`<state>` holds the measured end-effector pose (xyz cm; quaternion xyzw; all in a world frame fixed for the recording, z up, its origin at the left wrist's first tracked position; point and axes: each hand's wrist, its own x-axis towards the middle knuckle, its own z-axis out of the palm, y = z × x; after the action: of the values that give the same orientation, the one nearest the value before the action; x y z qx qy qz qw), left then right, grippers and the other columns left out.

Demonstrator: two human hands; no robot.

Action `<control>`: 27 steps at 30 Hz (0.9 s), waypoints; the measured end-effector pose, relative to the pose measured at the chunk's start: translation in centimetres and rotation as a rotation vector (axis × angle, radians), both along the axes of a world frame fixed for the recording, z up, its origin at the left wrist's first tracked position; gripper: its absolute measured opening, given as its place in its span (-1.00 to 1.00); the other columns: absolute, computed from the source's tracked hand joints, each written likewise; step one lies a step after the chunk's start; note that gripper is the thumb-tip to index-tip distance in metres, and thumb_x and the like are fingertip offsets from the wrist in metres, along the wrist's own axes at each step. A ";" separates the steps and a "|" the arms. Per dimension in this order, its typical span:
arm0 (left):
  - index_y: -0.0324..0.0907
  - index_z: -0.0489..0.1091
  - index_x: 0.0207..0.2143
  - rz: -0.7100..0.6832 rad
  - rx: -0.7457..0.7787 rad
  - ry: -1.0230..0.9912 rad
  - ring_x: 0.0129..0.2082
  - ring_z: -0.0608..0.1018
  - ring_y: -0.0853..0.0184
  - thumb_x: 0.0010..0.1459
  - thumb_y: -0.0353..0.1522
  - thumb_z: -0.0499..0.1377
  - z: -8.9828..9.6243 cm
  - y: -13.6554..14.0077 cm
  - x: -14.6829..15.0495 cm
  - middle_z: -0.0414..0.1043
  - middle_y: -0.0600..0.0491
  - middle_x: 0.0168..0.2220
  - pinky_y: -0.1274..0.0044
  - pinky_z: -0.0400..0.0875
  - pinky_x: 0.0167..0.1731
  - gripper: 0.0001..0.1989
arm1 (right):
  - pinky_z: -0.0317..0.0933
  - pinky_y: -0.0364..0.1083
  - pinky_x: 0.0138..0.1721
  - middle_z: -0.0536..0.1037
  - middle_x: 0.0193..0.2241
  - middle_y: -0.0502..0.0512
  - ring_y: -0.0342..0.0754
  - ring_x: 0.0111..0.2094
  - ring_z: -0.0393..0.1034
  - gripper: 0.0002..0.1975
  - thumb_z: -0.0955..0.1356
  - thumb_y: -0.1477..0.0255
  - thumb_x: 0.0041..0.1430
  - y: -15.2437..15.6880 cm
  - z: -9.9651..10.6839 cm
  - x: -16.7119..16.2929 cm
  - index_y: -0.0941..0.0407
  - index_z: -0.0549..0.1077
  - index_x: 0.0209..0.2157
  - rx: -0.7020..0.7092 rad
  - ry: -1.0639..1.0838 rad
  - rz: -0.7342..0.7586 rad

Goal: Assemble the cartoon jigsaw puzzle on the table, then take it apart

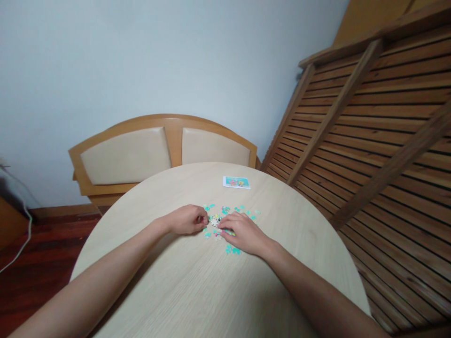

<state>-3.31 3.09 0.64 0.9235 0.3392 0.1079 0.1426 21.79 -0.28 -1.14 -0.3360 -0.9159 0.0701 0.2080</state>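
Observation:
Many small jigsaw puzzle pieces, mostly turquoise, lie scattered in the middle of the round table. At the left edge of the scatter is my left hand, its fingers curled in and the thumb against them; anything in that pinch is hidden. My right hand reaches over the pieces from the right, thumb and forefinger close together at a puzzle piece. Between the two hands sits a pale puzzle piece. Several turquoise puzzle pieces lie just below my right hand.
Farther back on the table rests a small picture card with a turquoise background. Behind the table stands a padded wooden headboard against the wall. A slatted wooden frame leans along the right side. A white cable hangs at far left.

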 end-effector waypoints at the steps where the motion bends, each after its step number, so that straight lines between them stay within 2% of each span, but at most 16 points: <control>1: -0.19 0.50 -0.26 0.002 0.017 -0.013 -0.40 0.48 0.36 0.17 -0.40 0.17 0.0 0.0 0.1 0.50 0.05 -0.36 0.59 0.28 -0.36 -0.88 | 0.15 -0.03 -0.05 0.63 -0.17 0.08 0.01 -0.08 0.43 -0.84 0.37 0.38 0.29 0.0 -0.1 0.0 0.05 0.58 -0.14 0.000 -0.001 -0.011; 4: -0.17 0.48 -0.11 -0.049 0.099 -0.050 -0.20 0.51 0.27 0.25 -0.32 0.17 -0.2 -0.2 0.7 0.50 -0.03 -0.19 0.53 0.33 -0.17 -0.80 | 0.15 -0.04 -0.07 0.64 -0.21 0.07 0.01 -0.09 0.43 -0.86 0.38 0.38 0.27 -0.1 0.0 -0.1 0.05 0.59 -0.19 -0.004 0.007 -0.039; 6: -0.16 0.48 -0.08 -0.091 0.156 -0.047 -0.15 0.52 0.25 0.28 -0.32 0.16 -0.5 -0.2 1.1 0.49 -0.06 -0.15 0.51 0.33 -0.11 -0.79 | 0.14 -0.04 -0.07 0.65 -0.22 0.06 0.01 -0.11 0.44 -0.87 0.39 0.39 0.26 -0.1 0.1 -0.1 0.05 0.60 -0.21 0.001 0.006 -0.056; 12: -0.16 0.49 -0.12 -0.084 0.194 -0.013 -0.17 0.53 0.25 0.35 -0.34 0.09 -0.9 -0.2 1.4 0.51 -0.05 -0.17 0.50 0.35 -0.12 -0.80 | 0.12 -0.04 -0.09 0.64 -0.30 0.08 0.00 -0.17 0.42 -0.83 0.34 0.44 0.30 -0.1 0.5 -0.4 0.09 0.60 -0.28 0.019 -0.020 -0.162; 18: -0.17 0.50 -0.16 -0.042 0.235 -0.055 -0.19 0.52 0.27 0.38 -0.35 0.02 -0.4 -0.3 1.3 0.53 -0.04 -0.21 0.50 0.35 -0.13 -0.76 | 0.11 -0.07 -0.13 0.61 -0.28 0.08 -0.02 -0.17 0.39 -0.80 0.29 0.45 0.32 0.3 0.5 0.1 0.11 0.56 -0.31 0.004 -0.005 -0.259; 24: -0.15 0.51 -0.14 -0.106 0.132 -0.077 -0.20 0.55 0.31 0.32 -0.40 0.09 -0.4 -0.4 1.0 0.58 0.01 -0.19 0.52 0.35 -0.13 -0.80 | 0.13 -0.06 -0.10 0.61 -0.26 0.07 -0.01 -0.15 0.40 -0.84 0.33 0.45 0.26 0.7 0.1 0.5 0.11 0.56 -0.36 -0.025 -0.020 -0.295; 27: -0.16 0.52 -0.17 -0.104 0.128 -0.055 -0.25 0.56 0.31 0.28 -0.41 0.10 -0.4 -0.4 0.9 0.59 0.02 -0.23 0.53 0.35 -0.17 -0.81 | 0.14 -0.05 -0.08 0.61 -0.24 0.08 -0.01 -0.13 0.41 -0.83 0.33 0.44 0.27 0.8 -0.1 0.6 0.10 0.57 -0.35 -0.025 -0.013 -0.306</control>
<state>-2.43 2.71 0.22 0.9438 0.2794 0.1469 0.0981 22.34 0.51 -1.25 -0.4747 -0.8544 0.0470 0.2059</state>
